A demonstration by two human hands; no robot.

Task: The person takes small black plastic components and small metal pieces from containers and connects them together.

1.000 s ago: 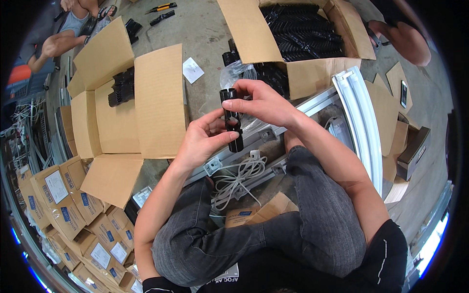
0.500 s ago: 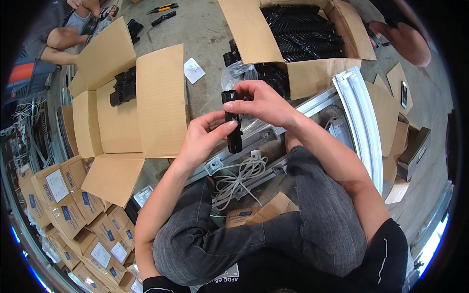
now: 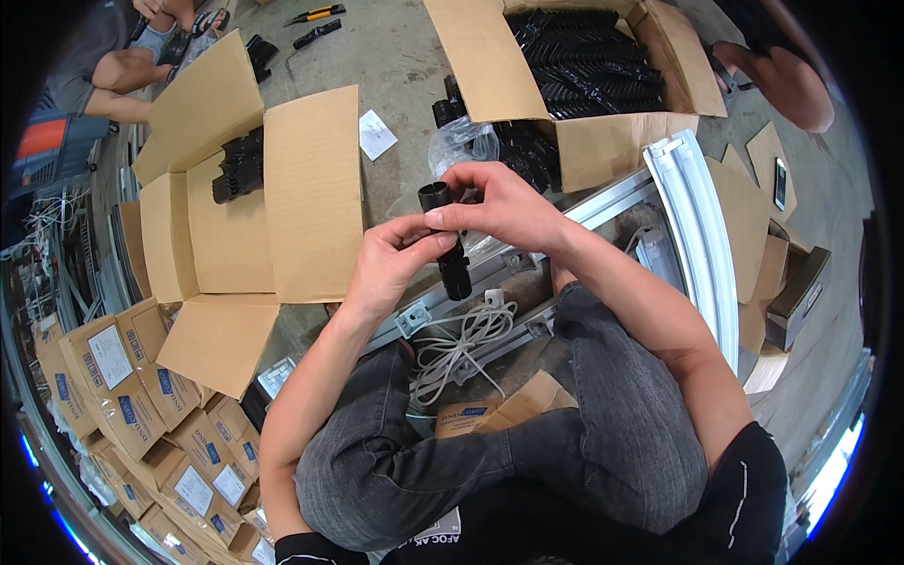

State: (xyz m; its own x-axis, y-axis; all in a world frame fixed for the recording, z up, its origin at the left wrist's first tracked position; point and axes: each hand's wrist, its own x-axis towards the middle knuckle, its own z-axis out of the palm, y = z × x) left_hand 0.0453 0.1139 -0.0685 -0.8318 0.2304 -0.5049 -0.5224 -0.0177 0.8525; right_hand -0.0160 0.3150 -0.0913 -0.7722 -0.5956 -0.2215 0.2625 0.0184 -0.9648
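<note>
A short black tubular plastic part (image 3: 454, 273) is held between both hands, above the floor in front of my crossed legs. Its open round end tips up and away from me. My left hand (image 3: 391, 259) pinches the tube around its middle with thumb and fingers. My right hand (image 3: 499, 202) grips it near the upper end, the thumb lying across the tube. Part of its middle is hidden by my fingers. Behind my right hand lie more black parts (image 3: 527, 155) and a clear plastic bag (image 3: 461, 141).
A carton of black parts (image 3: 650, 56) stands far right; another carton (image 3: 311, 188) at left holds a few. White curved rails (image 3: 702, 245), metal profiles and a bundled white cable (image 3: 461, 348) lie before me. Small boxes (image 3: 113, 377) are stacked left. Other people sit at both far corners.
The black tube has tilted so its open upper end shows more. My fingers have shifted closer together around its middle.
</note>
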